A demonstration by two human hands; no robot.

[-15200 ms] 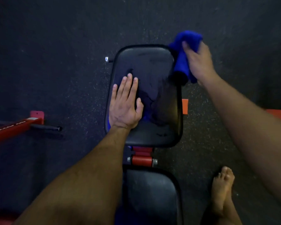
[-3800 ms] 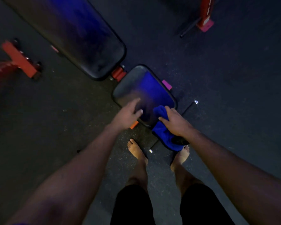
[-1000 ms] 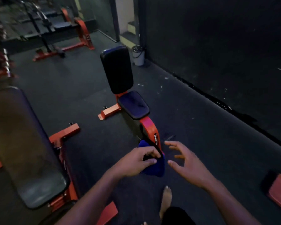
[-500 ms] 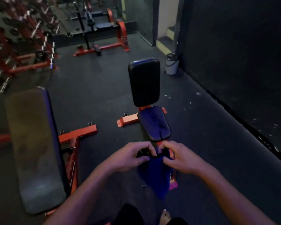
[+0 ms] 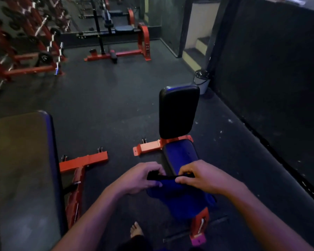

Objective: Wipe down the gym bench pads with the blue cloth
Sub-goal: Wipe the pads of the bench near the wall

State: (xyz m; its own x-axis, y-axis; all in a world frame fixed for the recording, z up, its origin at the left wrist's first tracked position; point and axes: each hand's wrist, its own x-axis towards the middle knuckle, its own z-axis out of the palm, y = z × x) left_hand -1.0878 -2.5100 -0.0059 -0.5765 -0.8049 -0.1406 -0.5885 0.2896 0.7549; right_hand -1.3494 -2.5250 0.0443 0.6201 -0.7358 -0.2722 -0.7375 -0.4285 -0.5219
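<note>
The blue cloth [image 5: 179, 198] hangs in front of me, stretched out between both hands. My left hand [image 5: 140, 178] pinches its top edge on the left and my right hand [image 5: 199, 178] pinches it on the right. Just beyond the cloth stands an upright gym bench with a black back pad [image 5: 178, 111] and a dark seat pad [image 5: 179, 156] on an orange frame [image 5: 149, 147]. The cloth hides the near end of that seat. A second, long bench pad [image 5: 24, 174] lies at my left.
Dumbbell racks [image 5: 22, 48] line the far left and a barbell bench station [image 5: 116, 33] stands at the back. A bucket [image 5: 202, 80] sits by the dark wall [image 5: 270, 69] on the right. The orange foot [image 5: 83, 162] of the left bench lies between the two benches. My bare foot [image 5: 136, 230] shows below.
My head has lifted from the first bench toward the upright bench. My right hand joined the left on the cloth, and both now spread it wider.
</note>
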